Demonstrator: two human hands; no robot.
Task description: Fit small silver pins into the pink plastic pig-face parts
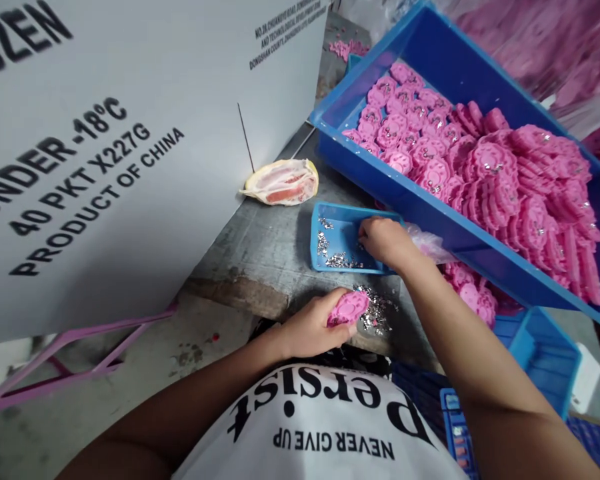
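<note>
My left hand (314,327) is closed around a pink flower-shaped plastic piece (349,308), held just above the near edge of the grey worktop. My right hand (386,240) reaches into a small blue tray (333,227) that holds tiny silver bits, its fingers bent and pinched down at the tray floor; what they pinch is too small to see. More silver bits (377,312) lie loose on the worktop beside the left hand.
A large blue bin (360,167) tilted at the right is filled with several pink pieces (485,167). A big white cardboard box (105,147) stands at the left, with a peeled fruit rind (283,181) beside it. Blue crates (540,360) sit below right.
</note>
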